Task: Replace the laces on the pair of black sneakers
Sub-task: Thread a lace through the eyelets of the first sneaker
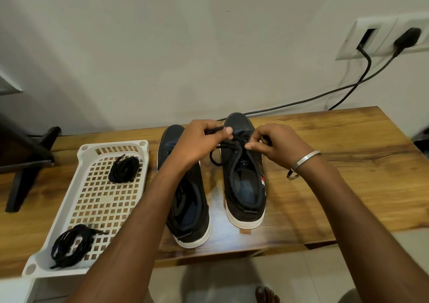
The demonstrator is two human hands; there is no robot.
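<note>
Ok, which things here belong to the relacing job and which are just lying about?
In the job: right sneaker, left sneaker, lace pinched by left hand and right hand, lace bundles in white tray.
Lying about: power cables, wall socket, black stand.

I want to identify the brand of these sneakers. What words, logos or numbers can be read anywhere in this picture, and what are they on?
"S": a single letter on the tongue label of the right sneaker; the small line of print above it is too blurred to read.
Insole of the left sneaker: a faint marking, not legible.
White basket, wooden table and wall socket plate: no readable text.
</note>
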